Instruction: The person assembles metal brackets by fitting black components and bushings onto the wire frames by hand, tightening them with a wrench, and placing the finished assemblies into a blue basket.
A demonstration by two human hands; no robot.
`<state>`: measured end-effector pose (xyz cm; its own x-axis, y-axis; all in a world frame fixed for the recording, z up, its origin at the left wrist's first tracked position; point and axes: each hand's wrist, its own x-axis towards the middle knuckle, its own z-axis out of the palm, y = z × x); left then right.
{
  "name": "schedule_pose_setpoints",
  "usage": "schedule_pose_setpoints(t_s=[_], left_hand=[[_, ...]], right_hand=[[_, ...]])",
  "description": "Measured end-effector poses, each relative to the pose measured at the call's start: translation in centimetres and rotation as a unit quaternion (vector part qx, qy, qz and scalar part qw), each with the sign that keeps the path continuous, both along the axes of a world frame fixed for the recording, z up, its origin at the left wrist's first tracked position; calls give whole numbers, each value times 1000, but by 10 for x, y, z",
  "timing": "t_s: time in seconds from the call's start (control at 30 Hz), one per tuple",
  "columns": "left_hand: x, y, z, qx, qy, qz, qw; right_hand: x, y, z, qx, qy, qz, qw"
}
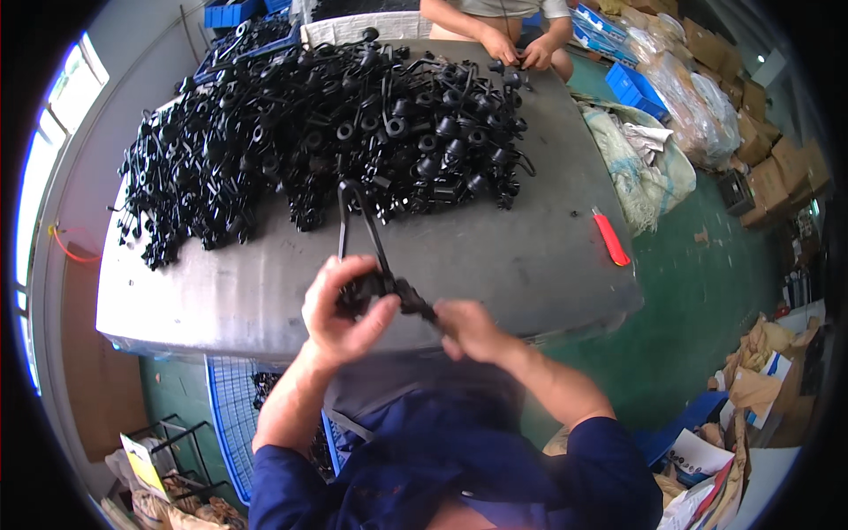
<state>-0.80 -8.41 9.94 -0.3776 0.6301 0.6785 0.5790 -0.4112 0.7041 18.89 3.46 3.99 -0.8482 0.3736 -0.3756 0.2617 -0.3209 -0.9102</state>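
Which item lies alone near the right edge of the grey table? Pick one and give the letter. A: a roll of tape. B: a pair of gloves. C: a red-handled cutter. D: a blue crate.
C: a red-handled cutter lies by itself on the grey table, apart from the heap of black plastic parts, while the left hand and right hand hold a black part between them.

You have a red-handled cutter [610, 238] at the table's right edge, blue bins [631, 86] upper right, cardboard boxes [767, 172] far right, and a blue wire basket [228, 422] lower left.
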Motion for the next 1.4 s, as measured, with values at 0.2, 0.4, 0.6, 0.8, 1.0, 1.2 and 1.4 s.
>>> schedule_pose_setpoints(t_s=[0.2,0.4,0.6,0.8,1.0,1.2,1.4], left_hand=[[-68,-89,-28,-49,-94,262,959],[-119,-207,-35,18,-223,501,836],[-124,-367,-151,-91,-224,689,684],[-61,-399,-280,-459,-342,573,587],[-36,-404,-355,-528,-392,477,583],[-153,-405,-298,-496,-306,549,598],[-226,-380,-236,-259,-136,642,708]], right_hand=[[32,110,-22,449,-131,-186,864],[81,145,-47,449,-188,-267,832],[62,131,-46,500,-205,-249,803],[66,129,-44,518,-213,-233,795],[62,126,-42,513,-231,-220,797],[66,124,-38,517,-248,-233,785],[82,145,-68,495,-215,-239,807]])
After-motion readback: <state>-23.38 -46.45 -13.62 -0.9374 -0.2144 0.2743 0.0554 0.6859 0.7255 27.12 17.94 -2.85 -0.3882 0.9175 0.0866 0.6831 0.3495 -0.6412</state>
